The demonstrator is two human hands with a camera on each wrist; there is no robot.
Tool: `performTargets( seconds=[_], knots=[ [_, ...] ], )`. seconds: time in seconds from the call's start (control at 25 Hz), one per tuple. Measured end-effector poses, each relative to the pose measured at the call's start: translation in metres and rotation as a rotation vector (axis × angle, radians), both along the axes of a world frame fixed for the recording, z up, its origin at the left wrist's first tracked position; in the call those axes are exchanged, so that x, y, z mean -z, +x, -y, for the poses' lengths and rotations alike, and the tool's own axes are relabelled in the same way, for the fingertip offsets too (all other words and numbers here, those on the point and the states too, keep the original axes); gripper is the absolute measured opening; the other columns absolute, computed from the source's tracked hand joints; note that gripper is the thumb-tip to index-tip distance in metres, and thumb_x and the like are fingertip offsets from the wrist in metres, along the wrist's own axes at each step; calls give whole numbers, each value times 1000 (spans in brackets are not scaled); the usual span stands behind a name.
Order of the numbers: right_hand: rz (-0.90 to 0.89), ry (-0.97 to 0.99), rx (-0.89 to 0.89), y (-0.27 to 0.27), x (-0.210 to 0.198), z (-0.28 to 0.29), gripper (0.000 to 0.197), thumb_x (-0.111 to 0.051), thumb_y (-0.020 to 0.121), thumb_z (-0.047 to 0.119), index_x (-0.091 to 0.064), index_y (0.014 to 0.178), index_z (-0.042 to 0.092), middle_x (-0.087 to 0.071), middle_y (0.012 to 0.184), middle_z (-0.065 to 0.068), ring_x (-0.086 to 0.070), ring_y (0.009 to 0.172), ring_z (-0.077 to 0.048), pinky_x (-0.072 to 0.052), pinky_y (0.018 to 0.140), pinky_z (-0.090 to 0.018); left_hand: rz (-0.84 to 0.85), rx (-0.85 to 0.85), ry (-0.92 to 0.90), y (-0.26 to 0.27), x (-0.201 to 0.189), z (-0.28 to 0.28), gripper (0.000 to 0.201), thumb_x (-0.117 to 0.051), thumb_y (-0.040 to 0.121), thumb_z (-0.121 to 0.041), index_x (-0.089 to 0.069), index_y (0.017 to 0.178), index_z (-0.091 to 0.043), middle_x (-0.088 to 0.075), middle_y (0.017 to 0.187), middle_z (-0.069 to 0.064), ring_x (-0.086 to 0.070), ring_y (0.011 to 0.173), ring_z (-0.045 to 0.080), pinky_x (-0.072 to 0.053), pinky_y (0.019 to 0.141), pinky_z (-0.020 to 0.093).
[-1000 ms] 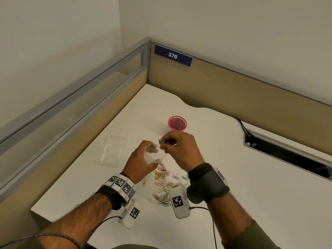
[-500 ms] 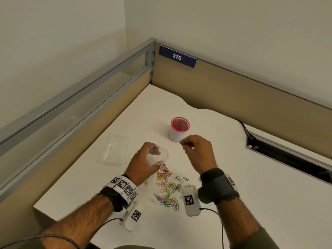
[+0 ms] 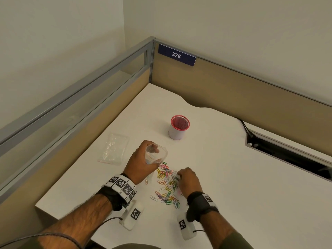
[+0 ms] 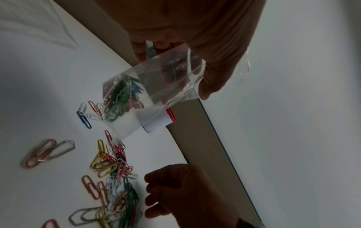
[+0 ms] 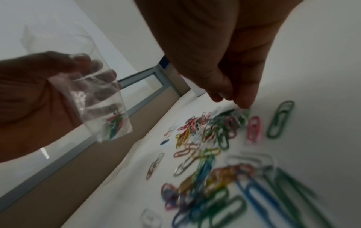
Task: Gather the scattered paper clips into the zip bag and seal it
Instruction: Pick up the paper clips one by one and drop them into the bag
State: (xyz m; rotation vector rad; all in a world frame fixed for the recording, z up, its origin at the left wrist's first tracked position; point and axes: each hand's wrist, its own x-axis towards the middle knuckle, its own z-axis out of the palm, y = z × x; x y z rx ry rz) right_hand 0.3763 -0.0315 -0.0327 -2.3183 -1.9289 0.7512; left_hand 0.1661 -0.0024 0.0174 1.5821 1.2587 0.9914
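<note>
1. Paper clips: a loose multicoloured scatter on the white desk, between the two forearms; a small cluster already sits at the bottom of the zip bag.
2. Left hand grips the zip bag just above the scatter, fingers curled round its upper part so the mouth gapes upward. Red seal line visible at the rim.
3. Right hand is down at the right edge of the scatter, thumb and fingertips drawn together onto the clips. Right wrist view is motion-blurred; it appears to be pinching at a few clips, but I cannot confirm any are lifted.
4. Handling, clips (judgement): light, stiff, coated wire; they lie flat and slide on the smooth desk, and tend to hook together. Best taken in small pinches from the edge of the scatter, or raked into a bunch first.
5. Handling, bag (judgement): thin, limp, slippery film; collapses unless held open near the rim. For sealing, take hold at the strip and press along it.
6. Also present: second clear bag lying flat to the left; red-rimmed cup beyond the scatter.
</note>
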Motion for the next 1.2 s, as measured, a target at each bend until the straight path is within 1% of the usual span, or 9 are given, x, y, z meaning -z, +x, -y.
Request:
performTargets(
  seconds=[0.12,0.24,0.48,0.56,0.64,0.76,0.84,1.0,1.2],
  knots=[
    [-18,68,32,11,-12,-18,33,-45,92,3,-62,119,13,-56,123,-9,-56,113,-26,-45,98,-32,3,-12,22,-2,-7,-3,53,-84,75,-14,-50,111,-31,-67,109,-11,-62,109,2,-49,92,17],
    [40,4,-125,6,-14,-23,40,-47,89,0,-57,125,13,-50,125,-9,-47,118,-27,-45,100,-36,12,-18,11,-6,-7,-5,52,-84,76,-12,-50,111,-30,-66,109,-9,-62,110,4,-50,92,19],
    [-4,26,-311,-9,-15,21,29,-49,93,17,-58,121,19,-52,117,-3,-49,110,-23,-47,91,-32,24,-39,31,-13,-6,-5,53,-84,75,-12,-50,111,-28,-66,110,-6,-61,111,9,-50,93,22],
    [-25,7,-297,2,-20,37,43,-59,88,36,-52,129,23,-50,121,1,-47,112,-19,-48,89,-31,27,-54,24,-16,-4,-6,53,-85,75,-12,-50,112,-28,-66,110,-7,-62,111,8,-50,93,22],
    [14,-77,-308,9,-23,51,73,-69,75,53,-40,137,27,-44,128,3,-43,117,-18,-50,88,-32,33,-62,14,-19,-2,-5,53,-85,74,-12,-51,112,-28,-67,110,-7,-62,111,7,-50,93,22],
    [76,-96,-332,-1,-19,53,90,-72,70,57,-27,143,29,-37,137,1,-38,124,-21,-50,90,-35,48,-56,9,-17,0,-3,52,-85,74,-12,-51,112,-25,-67,109,-6,-62,110,7,-50,92,20],
    [97,-57,-346,-15,-15,44,80,-69,77,49,-29,143,29,-39,135,-1,-38,123,-24,-50,89,-37,45,-54,10,-15,0,-3,52,-85,75,-13,-51,113,-24,-67,109,-6,-62,108,4,-49,91,16],
    [134,52,-371,-36,-11,29,35,-51,94,26,-48,128,21,-49,122,-7,-47,112,-28,-49,82,-38,58,-50,21,-13,0,-4,52,-85,75,-13,-51,113,-24,-67,109,-6,-62,108,2,-49,90,12],
    [75,86,-274,-31,-12,13,20,-48,95,22,-60,110,16,-56,106,-7,-56,95,-25,-46,77,-29,60,-50,6,-16,1,-5,53,-85,74,-11,-51,114,-23,-67,109,-5,-62,107,3,-48,90,11]
  ],
)
